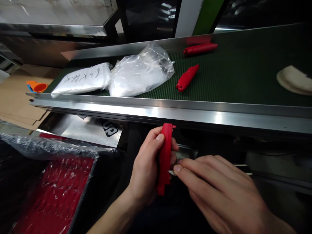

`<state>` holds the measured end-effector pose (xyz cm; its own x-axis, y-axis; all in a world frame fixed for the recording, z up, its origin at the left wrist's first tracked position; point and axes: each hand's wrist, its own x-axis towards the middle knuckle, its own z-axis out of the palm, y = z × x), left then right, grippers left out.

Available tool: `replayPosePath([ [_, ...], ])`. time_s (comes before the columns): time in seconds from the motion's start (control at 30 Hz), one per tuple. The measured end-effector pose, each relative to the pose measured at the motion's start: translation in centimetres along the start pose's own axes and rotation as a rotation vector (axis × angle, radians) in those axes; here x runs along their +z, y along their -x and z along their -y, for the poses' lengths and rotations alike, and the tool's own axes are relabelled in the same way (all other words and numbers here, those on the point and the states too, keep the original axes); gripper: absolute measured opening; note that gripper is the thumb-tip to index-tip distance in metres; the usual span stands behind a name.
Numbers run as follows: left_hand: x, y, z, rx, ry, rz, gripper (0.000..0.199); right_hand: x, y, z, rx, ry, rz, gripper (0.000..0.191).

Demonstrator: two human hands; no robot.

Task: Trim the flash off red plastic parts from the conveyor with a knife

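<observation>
Left hand [146, 165] fingers pinch red handle [165, 159]; right hand [219, 188] fingers apparently pinch a blade [172, 172].

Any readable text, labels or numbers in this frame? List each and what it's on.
"up" or "dn", upside down, white on black, partly cut off: on the printed sheet under the conveyor rail.
Handwritten marker scrawl on the left white bag: too blurred to read.
Nothing legible on the red handle held by the left hand, the right hand, or the two red handles on the belt.
</observation>
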<state>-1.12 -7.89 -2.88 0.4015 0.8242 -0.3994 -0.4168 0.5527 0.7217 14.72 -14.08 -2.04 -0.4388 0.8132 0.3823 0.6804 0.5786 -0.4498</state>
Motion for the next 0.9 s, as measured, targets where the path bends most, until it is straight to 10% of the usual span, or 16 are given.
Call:
replayPosePath([
  [0.9,0.2,-0.9,0.1,-0.088,0.062,0.054,0.025,0.0,-0.5,-0.8,0.084,0.025,-0.103,0.032],
])
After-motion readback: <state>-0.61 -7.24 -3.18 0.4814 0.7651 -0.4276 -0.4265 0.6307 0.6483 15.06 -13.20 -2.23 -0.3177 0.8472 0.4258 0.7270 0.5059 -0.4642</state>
